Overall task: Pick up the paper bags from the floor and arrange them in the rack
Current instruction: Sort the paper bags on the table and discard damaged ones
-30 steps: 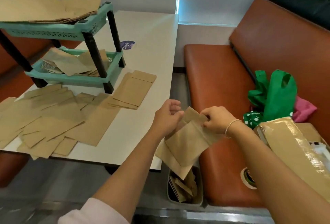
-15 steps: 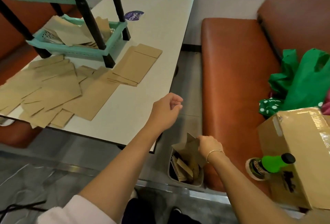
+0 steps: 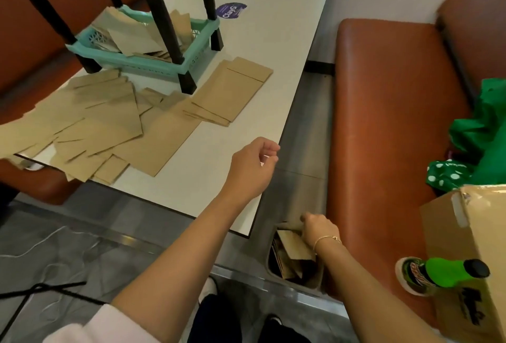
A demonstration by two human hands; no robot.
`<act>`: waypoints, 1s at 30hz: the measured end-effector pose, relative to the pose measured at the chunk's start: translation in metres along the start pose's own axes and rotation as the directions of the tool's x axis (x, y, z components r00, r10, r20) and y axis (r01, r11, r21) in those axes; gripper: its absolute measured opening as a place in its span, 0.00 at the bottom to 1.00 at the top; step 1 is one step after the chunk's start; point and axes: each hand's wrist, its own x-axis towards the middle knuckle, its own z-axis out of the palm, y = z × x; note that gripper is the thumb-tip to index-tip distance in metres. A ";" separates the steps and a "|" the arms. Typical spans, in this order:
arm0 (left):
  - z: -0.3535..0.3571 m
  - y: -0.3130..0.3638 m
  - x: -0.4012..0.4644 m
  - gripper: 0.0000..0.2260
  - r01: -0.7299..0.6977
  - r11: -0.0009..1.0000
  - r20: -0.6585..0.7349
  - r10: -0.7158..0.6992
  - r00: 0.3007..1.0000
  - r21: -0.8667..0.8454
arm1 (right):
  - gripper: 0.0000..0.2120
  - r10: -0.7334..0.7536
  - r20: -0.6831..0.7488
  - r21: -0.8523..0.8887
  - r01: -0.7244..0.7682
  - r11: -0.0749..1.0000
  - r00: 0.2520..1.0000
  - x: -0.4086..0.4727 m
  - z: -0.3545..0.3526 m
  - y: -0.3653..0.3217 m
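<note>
Head view: paper bags (image 3: pixel 294 247) in a floor bin (image 3: pixel 315 282) are apparently gripped by the right hand (image 3: pixel 319 230), while the left hand (image 3: pixel 250 169) is held loosely curled, empty, above the table (image 3: pixel 246 74).

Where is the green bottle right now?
In the head view, the green bottle lies at the lower right, on the orange bench seat, against the front of the cardboard box and right of the right hand.

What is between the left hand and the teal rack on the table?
In the head view, flat brown paper bags lie on the white table between the left hand and the teal rack.
</note>
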 end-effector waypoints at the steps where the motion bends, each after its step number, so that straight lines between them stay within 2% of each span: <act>1: -0.001 0.001 0.001 0.07 0.006 1.000 -0.001 -0.006 1.000 -0.001 | 0.17 -0.005 -0.022 0.014 0.006 1.000 1.000 0.001 -0.009 -0.003; 7: -0.013 0.003 0.010 0.08 0.015 1.000 0.008 -0.015 1.000 0.017 | 0.15 -0.018 -0.230 0.089 0.039 0.995 0.973 -0.005 -0.082 -0.032; 11: -0.030 0.001 0.027 0.09 0.030 0.997 -0.027 -0.028 0.999 0.076 | 0.16 -0.016 -0.408 0.113 0.067 0.991 0.913 -0.015 -0.135 -0.056; 14: -0.045 -0.007 0.048 0.12 0.054 0.988 -0.044 -0.048 0.998 0.144 | 0.15 -0.033 -0.484 0.128 0.107 0.986 0.875 -0.021 -0.167 -0.079; 24: -0.102 -0.047 0.123 0.22 0.228 0.879 -0.126 -0.193 0.973 0.420 | 0.16 -0.150 -0.464 0.057 0.198 0.978 0.873 -0.018 -0.196 -0.155; 30: -0.111 -0.062 0.151 0.35 0.303 0.823 -0.091 -0.297 0.951 0.480 | 0.16 -0.075 -0.405 0.042 0.100 0.994 0.911 -0.012 -0.192 -0.154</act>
